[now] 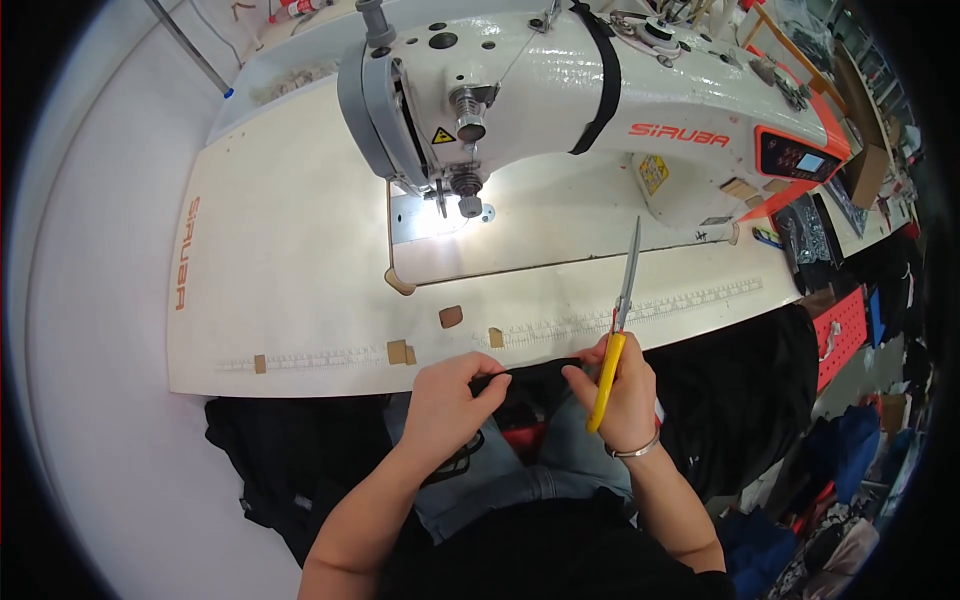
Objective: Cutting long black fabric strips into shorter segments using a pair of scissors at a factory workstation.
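At the front edge of a white sewing table (pixel 270 230), my left hand (pixel 445 405) pinches the edge of a black fabric strip (pixel 530 368) between thumb and fingers. My right hand (pixel 622 385) holds yellow-handled scissors (pixel 605 385), blades pointing away from me over the tabletop, while its thumb and finger also grip the other end of the strip. More black cloth (pixel 725 400) hangs along the table front and over my lap. A white sewing machine (pixel 520 90) stands beyond my hands, its lamp lighting the needle plate (pixel 415 215).
A white wall (pixel 95 320) borders the left. Ruler strips (pixel 670 300) and brown tape patches (pixel 450 316) lie along the tabletop. At the right are a red perforated panel (pixel 840 340), a cardboard box (pixel 865 175) and piles of coloured clothing (pixel 840 450).
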`<action>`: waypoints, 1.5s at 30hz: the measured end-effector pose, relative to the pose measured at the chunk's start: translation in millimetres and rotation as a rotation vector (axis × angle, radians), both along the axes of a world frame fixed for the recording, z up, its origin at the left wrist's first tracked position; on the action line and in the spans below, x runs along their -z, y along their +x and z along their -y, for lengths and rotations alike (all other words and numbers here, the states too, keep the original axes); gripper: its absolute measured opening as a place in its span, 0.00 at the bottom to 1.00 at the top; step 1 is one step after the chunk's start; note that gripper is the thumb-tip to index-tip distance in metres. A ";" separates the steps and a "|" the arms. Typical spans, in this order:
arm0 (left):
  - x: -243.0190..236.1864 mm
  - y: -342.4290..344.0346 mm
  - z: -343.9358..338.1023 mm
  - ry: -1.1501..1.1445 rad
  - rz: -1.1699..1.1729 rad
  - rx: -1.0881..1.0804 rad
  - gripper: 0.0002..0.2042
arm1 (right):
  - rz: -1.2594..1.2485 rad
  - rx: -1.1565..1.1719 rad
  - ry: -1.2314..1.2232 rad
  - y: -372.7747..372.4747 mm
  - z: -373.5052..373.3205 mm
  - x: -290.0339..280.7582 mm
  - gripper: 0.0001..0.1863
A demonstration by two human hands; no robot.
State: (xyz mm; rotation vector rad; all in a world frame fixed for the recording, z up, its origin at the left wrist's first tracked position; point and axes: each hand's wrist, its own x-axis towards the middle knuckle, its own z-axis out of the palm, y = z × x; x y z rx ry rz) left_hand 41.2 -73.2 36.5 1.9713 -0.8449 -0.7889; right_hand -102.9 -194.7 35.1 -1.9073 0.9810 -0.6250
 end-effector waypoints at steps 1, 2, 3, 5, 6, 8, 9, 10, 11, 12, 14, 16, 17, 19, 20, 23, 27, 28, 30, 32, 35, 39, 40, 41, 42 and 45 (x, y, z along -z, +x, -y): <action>2.5 1.8 2.5 -0.013 0.066 0.003 0.06 | 0.001 0.001 0.000 -1.5 0.8 -0.8 0.18; 2.2 4.1 4.4 -0.012 0.067 0.004 0.06 | -0.010 0.007 -0.009 -5.2 2.2 -2.2 0.18; 2.0 6.4 6.2 0.016 0.104 0.009 0.06 | -0.023 0.013 -0.018 -9.7 3.5 -2.3 0.17; 2.0 8.4 6.6 0.047 0.139 0.015 0.07 | 0.010 -0.014 0.046 -26.0 2.7 2.7 0.17; 2.3 9.4 6.8 0.050 0.114 -0.001 0.07 | 0.044 -0.041 0.107 -35.3 0.0 5.7 0.17; 2.4 9.8 7.7 0.057 0.089 -0.016 0.08 | 0.049 -0.038 0.175 -52.2 -12.5 7.0 0.17; 0.6 9.6 9.0 0.053 0.095 -0.018 0.08 | 0.009 -0.116 0.257 -59.5 -18.3 3.7 0.18; -0.5 9.4 10.2 0.050 0.101 -0.021 0.08 | -0.030 -0.194 0.339 -64.9 -22.6 0.5 0.18; 0.3 8.8 10.4 0.052 0.099 -0.017 0.08 | -0.031 -0.190 0.341 -67.6 -26.5 -1.0 0.18; 1.2 7.9 10.3 0.037 0.078 -0.035 0.07 | -0.069 -0.249 0.454 -68.3 -30.9 -2.5 0.18; 3.3 6.7 10.3 0.026 0.058 -0.052 0.06 | -0.104 -0.309 0.571 -67.7 -36.0 -0.5 0.18; 6.8 6.5 9.9 0.025 0.123 -0.046 0.06 | -0.173 -0.391 0.629 -65.8 -39.1 5.1 0.15; 7.2 6.3 9.5 0.028 0.125 -0.045 0.06 | -0.172 -0.365 0.768 -63.1 -40.6 3.9 0.15; 7.4 6.4 9.1 0.042 0.091 -0.058 0.07 | -0.191 -0.364 0.779 -61.1 -42.5 5.9 0.15; 7.2 6.0 9.5 0.043 0.092 -0.057 0.07 | -0.212 -0.362 0.788 -60.8 -43.1 7.4 0.14; 5.2 4.9 12.0 0.060 0.140 -0.058 0.09 | -0.208 -0.377 0.753 -61.8 -46.6 14.4 0.14; 4.8 3.9 13.0 0.088 0.141 -0.065 0.09 | -0.225 -0.402 0.621 -62.8 -50.0 22.0 0.14; 5.5 3.9 12.5 0.079 0.170 -0.061 0.09 | -0.231 -0.384 0.693 -60.6 -48.9 19.1 0.14; 5.9 4.2 12.6 0.083 0.159 -0.063 0.08 | -0.238 -0.366 0.767 -58.7 -48.2 16.4 0.14; 5.9 4.4 12.5 0.088 0.149 -0.066 0.08 | -0.257 -0.364 0.787 -58.1 -48.1 15.8 0.14; 3.2 5.1 11.9 0.067 0.165 -0.054 0.08 | -0.260 -0.355 0.864 -54.8 -45.4 11.5 0.15; -0.3 7.3 11.8 0.087 0.121 -0.038 0.08 | -0.281 -0.384 0.856 -55.2 -45.5 13.5 0.14; -0.5 7.7 11.9 0.084 0.136 -0.023 0.08 | -0.254 -0.363 0.852 -55.8 -46.5 14.1 0.16; -0.4 7.7 11.7 0.087 0.138 -0.027 0.08 | -0.227 -0.344 0.848 -56.0 -47.5 14.6 0.18; 0.1 7.4 11.8 0.060 0.119 -0.036 0.08 | -0.227 -0.349 0.850 -56.1 -47.9 14.7 0.18; -1.2 8.7 11.2 0.043 0.109 -0.041 0.07 | -0.238 -0.342 0.843 -56.5 -47.7 14.9 0.19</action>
